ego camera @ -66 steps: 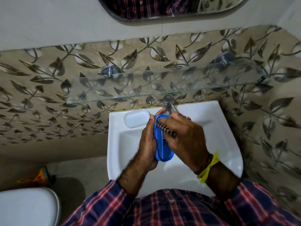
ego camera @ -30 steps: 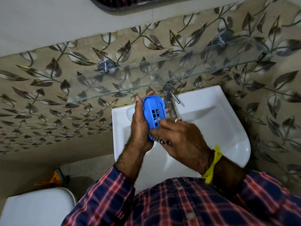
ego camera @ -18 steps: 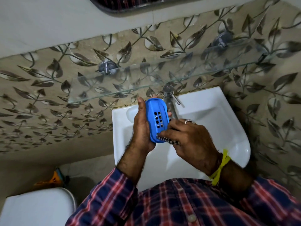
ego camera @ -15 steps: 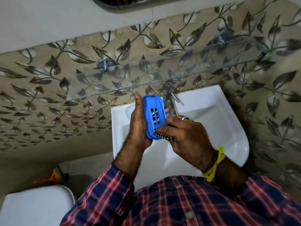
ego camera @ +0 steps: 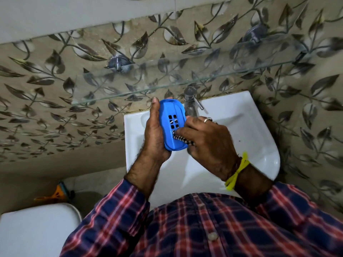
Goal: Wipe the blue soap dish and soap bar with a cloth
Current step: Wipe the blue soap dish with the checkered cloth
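Gripping the soap dish [ego camera: 171, 125] upright, the left hand [ego camera: 155, 135] exposes its slotted face; the right hand [ego camera: 206, 141] pinches a cloth [ego camera: 182, 140] against it.

A beige leaf-patterned tile wall [ego camera: 55, 86] carries a clear glass shelf [ego camera: 167, 78] above a white ceramic washbasin [ego camera: 250, 136].

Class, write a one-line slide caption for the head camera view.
Over a white sink, the left hand holds a blue soap dish while the right hand rubs it with a striped cloth.
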Demonstrator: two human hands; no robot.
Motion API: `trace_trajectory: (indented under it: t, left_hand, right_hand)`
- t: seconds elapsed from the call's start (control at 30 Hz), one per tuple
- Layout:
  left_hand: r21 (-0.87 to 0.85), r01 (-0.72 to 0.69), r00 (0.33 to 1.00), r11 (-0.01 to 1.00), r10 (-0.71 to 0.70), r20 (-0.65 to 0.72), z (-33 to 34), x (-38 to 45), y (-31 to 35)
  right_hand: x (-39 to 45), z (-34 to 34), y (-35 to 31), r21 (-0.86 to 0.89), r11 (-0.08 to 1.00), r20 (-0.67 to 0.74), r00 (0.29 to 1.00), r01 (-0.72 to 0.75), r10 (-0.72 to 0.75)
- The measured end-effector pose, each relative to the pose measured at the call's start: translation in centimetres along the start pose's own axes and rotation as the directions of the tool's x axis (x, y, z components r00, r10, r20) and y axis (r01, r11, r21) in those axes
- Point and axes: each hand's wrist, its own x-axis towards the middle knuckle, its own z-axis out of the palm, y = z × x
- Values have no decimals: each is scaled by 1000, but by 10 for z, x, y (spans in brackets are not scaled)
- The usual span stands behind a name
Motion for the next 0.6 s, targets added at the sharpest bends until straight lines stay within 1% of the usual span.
trace_trajectory:
  t: [0.07,0.1,0.2,0.27,0.33,0.37,0.43,0.47,0.5,0.6]
  left_hand:
    - [15,-34,999,999,34,-2,0,0,2]
    - [31,-51,999,998,51,-4,0,0,2]
    - [37,-97,995,995,99,-33,6,-1,0]
    - [42,-121,992,992,122,-23,7,0,5]
    - [87,-157,988,984,158,3,8,-1,10]
    - [100,-170,985,980,170,9,9,-2,10]
    - [93,-156,988,983,156,3,16,-7,4]
    - [84,-146,989,986,147,-3,19,-8,0]
    - [75,-138,990,988,139,-7,20,-9,-2]
    - [71,-163,987,984,163,9,17,-8,0]
  right_hand:
    - [-4,-1,0,-12,999,9,999,47,-47]
    - [-5,-1,2,-16,999,2,1000,28,-28]
    - [5,-1,8,17,994,-46,993,-107,108]
    - [3,3,9,61,996,-49,997,-58,61]
    - [-5,4,10,97,995,-58,998,-8,13]
    - [-7,3,11,104,994,-85,995,-37,45]
    - [2,2,12,148,974,-161,967,-174,197]
    - [8,2,10,157,963,-186,951,-219,247]
    - [12,2,7,146,964,-184,951,-222,247]
    - [5,3,0,100,989,-103,987,-113,123]
